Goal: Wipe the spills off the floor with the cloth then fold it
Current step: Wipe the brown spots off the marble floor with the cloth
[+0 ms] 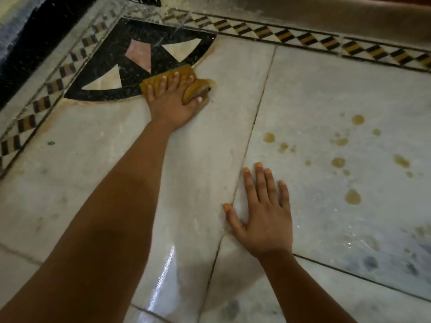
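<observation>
Head view: the left hand pressed the mustard cloth onto the marble floor, fingers spread over it and the thumb clamping a bunched fold. The cloth lay under those fingers at the edge of the black inlay. The right hand rested flat, fingers released, grasping nothing. Brown spills lay beyond the right fingertips.

1. The left hand covers the middle of the crumpled mustard-yellow cloth.
2. The far black wall strip with white lettering is cut off by the top edge, unreadable.
</observation>
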